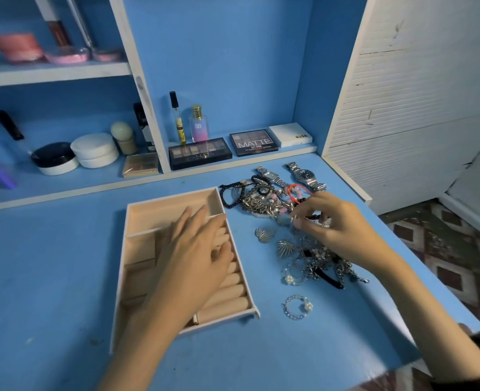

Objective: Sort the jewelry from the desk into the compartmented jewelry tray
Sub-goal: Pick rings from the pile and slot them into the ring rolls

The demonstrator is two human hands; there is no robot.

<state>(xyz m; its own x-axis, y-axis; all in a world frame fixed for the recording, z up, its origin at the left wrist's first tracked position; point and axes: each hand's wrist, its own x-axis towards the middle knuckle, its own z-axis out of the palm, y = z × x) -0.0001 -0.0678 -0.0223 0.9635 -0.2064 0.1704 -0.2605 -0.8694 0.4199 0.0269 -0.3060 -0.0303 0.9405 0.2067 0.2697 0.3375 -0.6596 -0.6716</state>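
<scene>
L hand (196, 249) flat on tray (137, 210), grip apart; R hand (339, 227) grip clamped on small silver piece (294, 220) in jewelry pile (262, 199)

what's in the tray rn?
Only padded ring rolls and bare compartments show in the tray; none of the jewelry is visible inside. The left hand covers the middle, hiding what lies beneath it.

It was a home dressing corner. A blue desk (64, 263) had shelves (55, 73) behind it with makeup palettes (200, 153), a perfume bottle (198, 124) and cream jars (95, 150). Patterned floor tiles (456, 249) lay to the desk's right.
</scene>
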